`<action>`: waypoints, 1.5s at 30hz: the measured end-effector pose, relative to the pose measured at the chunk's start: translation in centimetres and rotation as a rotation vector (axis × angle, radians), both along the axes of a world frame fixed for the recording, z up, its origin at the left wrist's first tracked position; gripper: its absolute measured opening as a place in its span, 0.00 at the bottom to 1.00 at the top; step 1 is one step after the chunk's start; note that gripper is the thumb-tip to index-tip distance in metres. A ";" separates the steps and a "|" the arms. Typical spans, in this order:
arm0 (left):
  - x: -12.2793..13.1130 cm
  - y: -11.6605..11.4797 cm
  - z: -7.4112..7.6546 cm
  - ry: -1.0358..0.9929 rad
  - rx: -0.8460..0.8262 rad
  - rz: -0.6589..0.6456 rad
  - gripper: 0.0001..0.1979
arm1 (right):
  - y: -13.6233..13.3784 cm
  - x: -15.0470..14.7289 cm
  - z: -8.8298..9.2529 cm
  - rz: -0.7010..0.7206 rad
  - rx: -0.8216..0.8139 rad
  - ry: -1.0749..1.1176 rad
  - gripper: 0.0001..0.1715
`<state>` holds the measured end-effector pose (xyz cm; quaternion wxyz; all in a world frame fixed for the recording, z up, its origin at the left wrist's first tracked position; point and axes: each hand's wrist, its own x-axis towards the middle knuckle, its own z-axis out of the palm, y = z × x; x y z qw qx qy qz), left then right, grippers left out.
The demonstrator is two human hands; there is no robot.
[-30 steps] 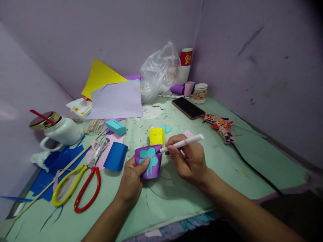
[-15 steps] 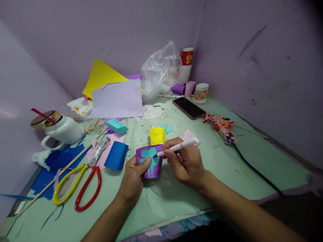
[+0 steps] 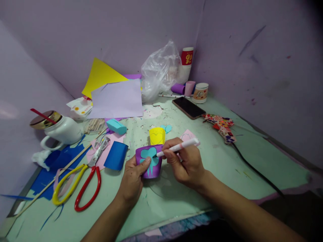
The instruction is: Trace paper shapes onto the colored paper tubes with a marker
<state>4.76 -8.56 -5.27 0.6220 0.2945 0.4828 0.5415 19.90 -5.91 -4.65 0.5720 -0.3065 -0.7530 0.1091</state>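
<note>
My left hand [image 3: 133, 174] grips a purple paper cup [image 3: 148, 169] lying on its side, thumb pressed on a teal cut-out shape [image 3: 149, 155] stuck to it. My right hand [image 3: 185, 163] pinches a white pen [image 3: 178, 147] whose tip touches the teal shape. Just behind the purple cup stands a yellow paper cup [image 3: 156, 135] with a heart drawn on it.
Red-and-yellow scissors [image 3: 78, 183], a blue paper piece [image 3: 115, 156], a wooden stick and a white jug [image 3: 59, 130] lie left. Paper sheets [image 3: 116, 99], a plastic bag [image 3: 158, 72], cups and a phone [image 3: 188, 107] sit behind. A patterned glue gun [image 3: 222, 127] with black cord lies right.
My right hand has lowered the pen and moved it left, bringing its tip from the cup's edge onto the teal shape. The left hand keeps its hold.
</note>
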 end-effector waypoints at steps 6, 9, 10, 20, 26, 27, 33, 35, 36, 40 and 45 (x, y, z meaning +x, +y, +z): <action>0.0 0.0 0.0 -0.011 0.003 -0.009 0.12 | 0.1 -0.1 -0.1 0.010 0.011 0.001 0.04; 0.0 0.1 -0.1 -0.027 0.011 -0.018 0.11 | 0.1 0.0 0.0 0.016 0.013 -0.006 0.04; 0.0 0.1 -0.1 -0.030 0.013 -0.019 0.11 | 0.1 0.0 0.0 0.015 0.009 -0.005 0.04; 0.0 0.0 -0.1 0.024 -0.008 0.000 0.13 | 0.4 0.2 -0.1 0.072 -0.146 0.038 0.05; 0.1 -0.1 0.1 0.043 -0.013 0.002 0.13 | 0.7 0.4 -0.1 0.105 -0.174 0.046 0.06; 0.1 -0.1 0.1 0.045 -0.016 0.000 0.14 | 0.7 0.4 -0.1 0.103 -0.174 0.045 0.06; 0.1 0.1 -0.1 0.045 -0.014 0.019 0.14 | 0.6 0.5 -0.1 0.081 -0.178 0.036 0.06; 0.1 0.1 -0.1 0.042 -0.020 0.035 0.14 | 0.6 0.5 0.0 0.071 -0.169 0.038 0.06; 0.1 0.1 -0.1 0.039 -0.025 0.038 0.14 | 0.6 0.5 0.0 0.068 -0.166 0.040 0.06; 0.1 0.0 0.0 0.034 -0.032 0.050 0.15 | 0.6 0.7 0.0 0.065 -0.171 0.052 0.06; 0.0 0.0 0.0 0.019 -0.038 0.066 0.15 | 0.6 0.9 0.0 0.055 -0.160 0.056 0.07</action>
